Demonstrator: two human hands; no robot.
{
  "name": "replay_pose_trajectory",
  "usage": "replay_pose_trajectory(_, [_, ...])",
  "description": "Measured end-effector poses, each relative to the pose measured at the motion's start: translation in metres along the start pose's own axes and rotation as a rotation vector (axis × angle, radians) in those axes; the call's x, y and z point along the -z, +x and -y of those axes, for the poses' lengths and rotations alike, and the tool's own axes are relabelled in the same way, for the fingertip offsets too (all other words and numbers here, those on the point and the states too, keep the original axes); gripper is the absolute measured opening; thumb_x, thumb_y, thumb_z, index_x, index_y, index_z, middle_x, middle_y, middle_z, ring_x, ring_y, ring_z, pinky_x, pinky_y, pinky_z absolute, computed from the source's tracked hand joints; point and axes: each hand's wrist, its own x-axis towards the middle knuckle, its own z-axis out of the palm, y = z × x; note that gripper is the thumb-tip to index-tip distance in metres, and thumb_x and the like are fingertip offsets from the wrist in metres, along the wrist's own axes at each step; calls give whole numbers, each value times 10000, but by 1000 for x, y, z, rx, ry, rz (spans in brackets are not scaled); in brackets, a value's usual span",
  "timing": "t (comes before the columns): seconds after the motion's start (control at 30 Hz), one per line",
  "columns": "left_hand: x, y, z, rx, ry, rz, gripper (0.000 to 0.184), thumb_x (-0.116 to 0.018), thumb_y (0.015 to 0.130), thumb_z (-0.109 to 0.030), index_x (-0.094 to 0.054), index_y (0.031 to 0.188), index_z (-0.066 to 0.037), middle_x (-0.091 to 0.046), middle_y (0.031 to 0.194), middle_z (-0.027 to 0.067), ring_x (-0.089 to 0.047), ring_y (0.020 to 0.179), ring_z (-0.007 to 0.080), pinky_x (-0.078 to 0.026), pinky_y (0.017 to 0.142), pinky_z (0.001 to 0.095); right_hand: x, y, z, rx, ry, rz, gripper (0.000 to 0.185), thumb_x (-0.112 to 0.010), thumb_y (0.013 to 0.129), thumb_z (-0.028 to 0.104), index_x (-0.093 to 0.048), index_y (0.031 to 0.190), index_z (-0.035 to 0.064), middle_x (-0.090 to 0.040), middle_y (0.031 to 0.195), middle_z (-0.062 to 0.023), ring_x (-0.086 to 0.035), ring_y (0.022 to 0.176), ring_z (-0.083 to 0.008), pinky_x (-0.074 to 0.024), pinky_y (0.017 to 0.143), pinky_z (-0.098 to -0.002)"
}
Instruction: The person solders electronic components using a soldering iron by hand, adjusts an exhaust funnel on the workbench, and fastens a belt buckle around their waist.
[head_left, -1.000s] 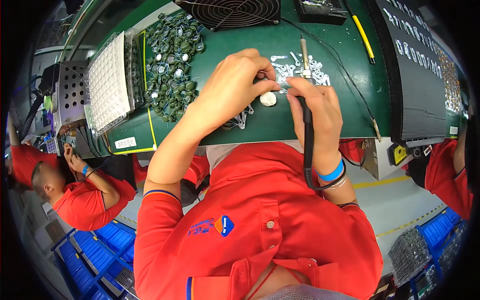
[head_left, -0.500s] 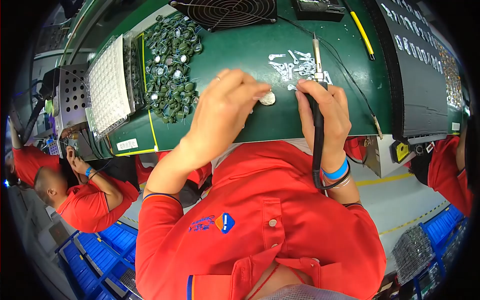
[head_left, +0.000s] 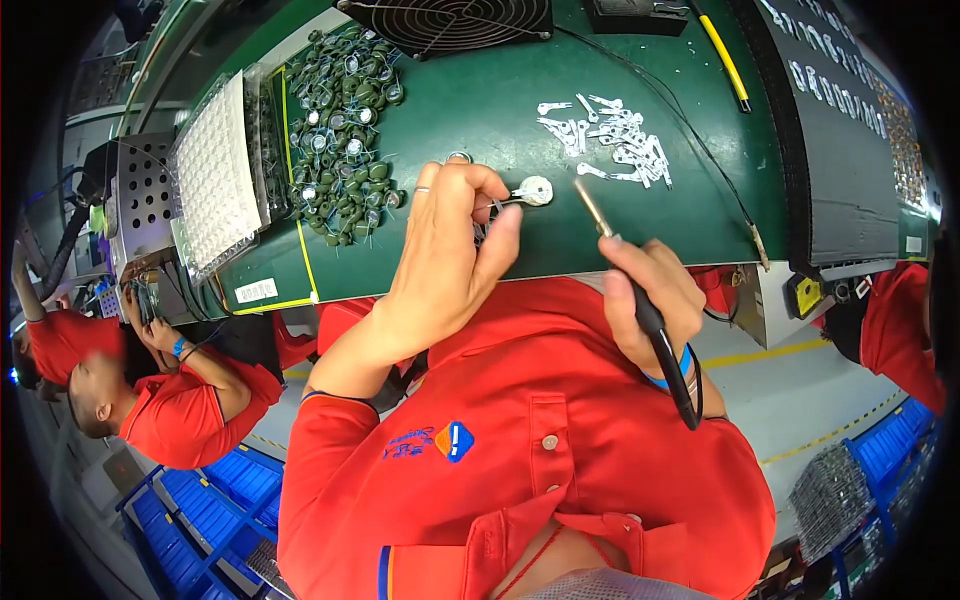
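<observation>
My right hand is wrapped round the handle of a soldering iron, whose metal tip points up and left over the green bench. My left hand is closed, thumb and fingers around a small part that they mostly hide. Just beyond those fingertips is a whitish round disc with a narrow piece reaching toward the hand; I cannot tell whether they touch. Farther up lies a loose pile of small pale key-shaped pieces, with one such piece near the iron's tip.
Many dark green round parts with thin wires are heaped at left, beside a stacked white tray. A black fan grille stands at the back, and a yellow pen-like tool at right. A co-worker sits at left.
My right hand has moved down and away from the pale pieces, the iron now tilting left instead of upright. My left hand has shifted slightly down and turned, uncovering more of the white disc.
</observation>
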Motion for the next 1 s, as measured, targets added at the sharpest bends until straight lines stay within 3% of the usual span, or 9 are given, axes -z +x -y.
replay_pose_trajectory(0.13, [-9,6,11,-104,85,53,121,-622,869,-6,-512,919,-19,-479,825,90,-473,754,229,-406,675,320,-4,-9,-1,35,-29,-11,277,-685,765,26,-622,1024,-51,-632,741,-106,-499,536,-164,-410,492,-263])
replay_pose_trajectory(0.33, [-14,5,17,-129,132,44,117,-624,859,3,-531,926,-20,-491,832,94,-480,757,232,-409,681,321,-4,-11,-2,73,-46,18,276,-722,708,23,-626,962,-27,-613,709,-90,-481,525,-178,-403,486,-274])
replay_pose_trajectory(1.0, [-15,7,16,-126,86,69,125,-640,832,14,-544,905,-15,-508,831,88,-501,753,228,-415,687,325,-5,-14,-5,106,-70,40,278,-719,724,26,-619,980,-12,-596,701,-85,-478,530,-184,-395,481,-286])
